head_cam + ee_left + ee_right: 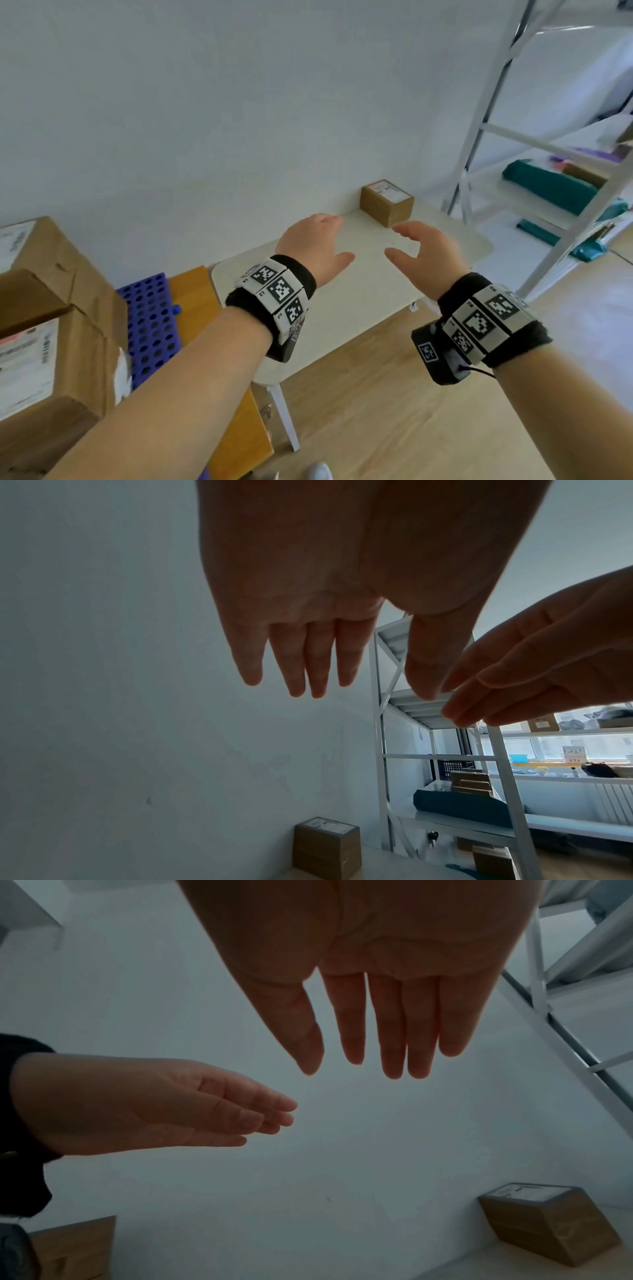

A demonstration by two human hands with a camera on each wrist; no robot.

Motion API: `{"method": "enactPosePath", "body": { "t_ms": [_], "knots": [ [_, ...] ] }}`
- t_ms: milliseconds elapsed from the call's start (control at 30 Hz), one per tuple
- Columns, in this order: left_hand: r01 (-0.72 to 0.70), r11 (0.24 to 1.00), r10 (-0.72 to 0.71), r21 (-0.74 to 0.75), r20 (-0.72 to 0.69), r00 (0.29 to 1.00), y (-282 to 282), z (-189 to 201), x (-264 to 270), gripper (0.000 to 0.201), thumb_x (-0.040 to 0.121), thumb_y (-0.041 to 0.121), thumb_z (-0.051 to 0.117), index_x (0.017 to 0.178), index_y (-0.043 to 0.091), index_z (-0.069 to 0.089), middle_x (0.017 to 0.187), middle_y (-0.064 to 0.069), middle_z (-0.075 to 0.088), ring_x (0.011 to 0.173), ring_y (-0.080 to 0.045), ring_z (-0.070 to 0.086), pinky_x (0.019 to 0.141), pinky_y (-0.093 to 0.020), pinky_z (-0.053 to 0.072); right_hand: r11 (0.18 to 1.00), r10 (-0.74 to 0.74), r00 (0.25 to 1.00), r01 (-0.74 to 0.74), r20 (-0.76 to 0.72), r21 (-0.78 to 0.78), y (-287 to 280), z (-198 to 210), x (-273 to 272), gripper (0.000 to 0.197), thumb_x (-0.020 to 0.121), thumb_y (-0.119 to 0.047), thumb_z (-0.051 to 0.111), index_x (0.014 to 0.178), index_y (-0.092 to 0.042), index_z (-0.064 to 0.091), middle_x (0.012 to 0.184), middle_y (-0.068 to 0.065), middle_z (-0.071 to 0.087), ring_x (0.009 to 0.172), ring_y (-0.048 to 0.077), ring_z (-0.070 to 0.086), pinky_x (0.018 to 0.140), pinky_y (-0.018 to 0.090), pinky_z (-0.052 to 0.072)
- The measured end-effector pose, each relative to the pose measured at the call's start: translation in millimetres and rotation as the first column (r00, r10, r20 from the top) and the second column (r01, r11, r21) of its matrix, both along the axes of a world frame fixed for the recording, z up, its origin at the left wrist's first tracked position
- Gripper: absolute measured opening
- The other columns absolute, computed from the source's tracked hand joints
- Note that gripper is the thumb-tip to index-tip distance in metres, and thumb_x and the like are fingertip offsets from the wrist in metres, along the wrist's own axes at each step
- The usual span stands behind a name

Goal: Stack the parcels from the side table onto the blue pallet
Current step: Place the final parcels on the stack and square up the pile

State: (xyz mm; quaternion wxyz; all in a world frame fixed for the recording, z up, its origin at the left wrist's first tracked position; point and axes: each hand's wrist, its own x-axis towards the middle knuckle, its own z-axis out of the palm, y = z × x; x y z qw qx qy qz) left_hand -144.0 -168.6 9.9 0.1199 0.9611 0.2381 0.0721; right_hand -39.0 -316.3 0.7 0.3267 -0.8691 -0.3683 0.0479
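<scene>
One small brown parcel [387, 202] with a white label stands at the far corner of the white side table [359, 308], against the wall; it also shows low in the wrist views [327, 845] [548, 1226]. My left hand [317, 245] and right hand [423, 255] hover above the table, short of the parcel, palms facing each other, fingers straight, holding nothing. The blue pallet [150, 318], full of round holes, lies at the left. Larger cardboard parcels [51, 308] are stacked on it.
A white metal shelf rack [534, 164] stands to the right of the table, with teal bags [551, 190] on its shelves. A white wall runs behind the table. Wooden floor [428, 428] lies below and to the right.
</scene>
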Motion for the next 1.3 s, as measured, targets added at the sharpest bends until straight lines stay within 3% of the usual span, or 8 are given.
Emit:
{"method": "enactPosePath", "body": {
  "t_ms": [500, 733, 933, 1033, 1133, 1233, 1300],
  "knots": [
    [0.100, 0.988, -0.110, -0.117, -0.086, 0.990, 97.1, -40.2, 171.5, 0.069, 0.092, 0.044, 0.052, 0.148, 0.014, 0.025, 0.153, -0.003, 0.028, 0.139, -0.019, 0.030, 0.111, -0.034, 0.028, 0.986, -0.092, 0.995, 0.085, -0.046, -0.143, 91.8, -32.4, 157.8, 0.043, 0.089, -0.027, 0.059, 0.131, -0.019, 0.049, 0.135, 0.001, 0.050, 0.123, 0.017, 0.046, 0.097, 0.024, 0.032],
    [-0.007, 0.983, -0.020, -0.182, -0.146, 0.989, 124.5, -73.0, 262.1, 0.068, 0.091, 0.043, 0.054, 0.147, 0.016, 0.027, 0.151, -0.004, 0.032, 0.137, -0.021, 0.034, 0.108, -0.036, 0.032, 0.981, -0.027, 0.994, 0.006, -0.104, -0.196, 137.9, -72.8, 267.9, 0.051, 0.088, -0.026, 0.061, 0.135, -0.019, 0.045, 0.135, 0.006, 0.047, 0.120, 0.020, 0.048, 0.094, 0.024, 0.035],
    [-0.114, 0.961, 0.038, -0.253, -0.284, 0.958, 138.7, -118.6, 361.0, 0.077, 0.089, 0.043, 0.056, 0.149, 0.016, 0.017, 0.152, -0.004, 0.031, 0.136, -0.021, 0.034, 0.109, -0.038, 0.034, 0.981, -0.040, 0.962, -0.013, -0.269, -0.193, 173.6, -117.9, 379.5, 0.058, 0.086, -0.011, 0.058, 0.141, -0.019, 0.037, 0.143, 0.006, 0.036, 0.127, 0.023, 0.042, 0.089, 0.019, 0.030],
    [-0.194, 0.933, 0.080, -0.303, -0.351, 0.933, 144.3, -139.8, 400.6, 0.082, 0.088, 0.043, 0.058, 0.150, 0.016, 0.011, 0.151, -0.005, 0.032, 0.135, -0.023, 0.037, 0.107, -0.039, 0.037, 0.968, -0.050, 0.956, -0.025, -0.288, -0.250, 189.0, -144.2, 421.8, 0.065, 0.085, -0.011, 0.059, 0.143, -0.024, 0.032, 0.149, 0.007, 0.026, 0.133, 0.026, 0.033, 0.102, 0.029, 0.034],
    [-0.251, 0.906, 0.114, -0.342, -0.374, 0.920, 150.8, -156.9, 428.1, 0.085, 0.087, 0.042, 0.060, 0.150, 0.015, 0.010, 0.147, -0.007, 0.038, 0.129, -0.025, 0.043, 0.102, -0.039, 0.041, 0.945, -0.034, 0.943, -0.077, -0.331, -0.317, 201.8, -165.2, 447.8, 0.073, 0.082, -0.014, 0.062, 0.145, -0.027, 0.027, 0.153, 0.009, 0.017, 0.139, 0.028, 0.023, 0.111, 0.038, 0.027],
    [-0.293, 0.887, 0.144, -0.357, -0.388, 0.910, 154.7, -170.5, 446.1, 0.091, 0.086, 0.042, 0.061, 0.150, 0.014, 0.005, 0.142, -0.008, 0.045, 0.124, -0.026, 0.049, 0.096, -0.037, 0.044, 0.938, -0.009, 0.935, -0.116, -0.355, -0.328, 210.7, -179.7, 462.5, 0.078, 0.079, -0.015, 0.066, 0.145, -0.027, 0.026, 0.149, 0.012, 0.026, 0.136, 0.031, 0.029, 0.110, 0.040, 0.032],
    [-0.311, 0.878, 0.158, -0.363, -0.393, 0.906, 154.7, -178.3, 453.4, 0.095, 0.085, 0.041, 0.062, 0.151, 0.015, 0.000, 0.137, -0.009, 0.050, 0.118, -0.026, 0.054, 0.091, -0.035, 0.047, 0.944, 0.000, 0.930, -0.122, -0.368, -0.306, 212.9, -186.8, 467.1, 0.079, 0.078, -0.012, 0.066, 0.145, -0.025, 0.026, 0.137, 0.009, 0.040, 0.125, 0.027, 0.041, 0.099, 0.032, 0.039]
  ]
}}
